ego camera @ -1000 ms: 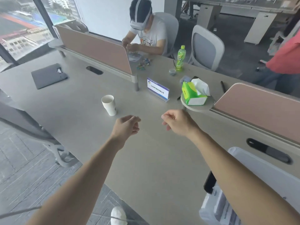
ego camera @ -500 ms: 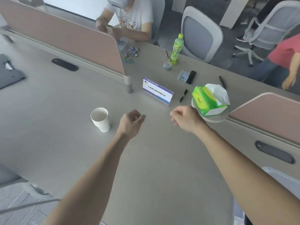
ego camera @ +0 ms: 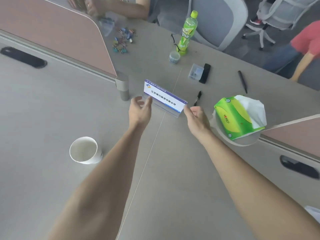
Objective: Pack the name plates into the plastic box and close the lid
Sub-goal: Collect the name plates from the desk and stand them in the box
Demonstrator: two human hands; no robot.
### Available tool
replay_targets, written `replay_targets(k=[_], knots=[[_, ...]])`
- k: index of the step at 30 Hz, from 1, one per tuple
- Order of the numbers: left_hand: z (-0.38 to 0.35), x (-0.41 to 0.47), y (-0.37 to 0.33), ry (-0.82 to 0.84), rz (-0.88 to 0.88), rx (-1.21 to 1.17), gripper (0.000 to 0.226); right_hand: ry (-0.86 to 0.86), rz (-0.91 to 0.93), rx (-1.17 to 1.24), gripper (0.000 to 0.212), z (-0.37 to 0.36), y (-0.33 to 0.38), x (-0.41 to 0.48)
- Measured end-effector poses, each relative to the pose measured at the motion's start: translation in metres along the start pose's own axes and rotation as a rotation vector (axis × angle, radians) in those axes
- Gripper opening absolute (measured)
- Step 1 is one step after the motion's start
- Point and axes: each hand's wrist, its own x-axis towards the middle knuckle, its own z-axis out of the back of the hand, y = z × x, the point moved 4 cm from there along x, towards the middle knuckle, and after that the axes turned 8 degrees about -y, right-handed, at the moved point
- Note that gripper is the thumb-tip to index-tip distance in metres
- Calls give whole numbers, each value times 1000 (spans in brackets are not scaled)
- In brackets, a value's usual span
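Acrylic, clear and smooth, is probably making the plate (ego camera: 164,99) slippery. It is standing upright near the middle of the desk (ego camera: 173,170), just beside the divider post (ego camera: 123,87). The left hand (ego camera: 139,110) is hovering spread at its left end, thumb and fingers apart. The right hand (ego camera: 196,118) is touching the lower right corner with loosely curved fingers; I cannot tell if it is pinching.

If the hands are taking only the ends, the plate may be sliding out or tipping over, and the paper inside may be slipping from its holder. The right hand is also working close to the pen (ego camera: 197,98) and could be knocking it.

No box is showing clearly. A white thing (ego camera: 314,213) is being cut off past the desk's near edge on the right, and I cannot tell what it is.
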Motion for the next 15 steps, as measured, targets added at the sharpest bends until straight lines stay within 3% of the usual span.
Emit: replay_targets(k=[1,5,10,13,15], knots=[[-6,12,-1,-5,-1,-4,61,-2,7,-13,44,-6,-2,11],[-33,56,-5,-7,0,12,84,-13,130,-171,64,-28,1,51],[-72,90,-6,-4,-28,50,100,46,301,-447,69,-50,9,96],[-88,107,-1,38,-20,64,96,136,347,-604,57,-62,12,116],[-93,115,2,21,-5,61,83,139,382,-685,30,-69,13,127]])
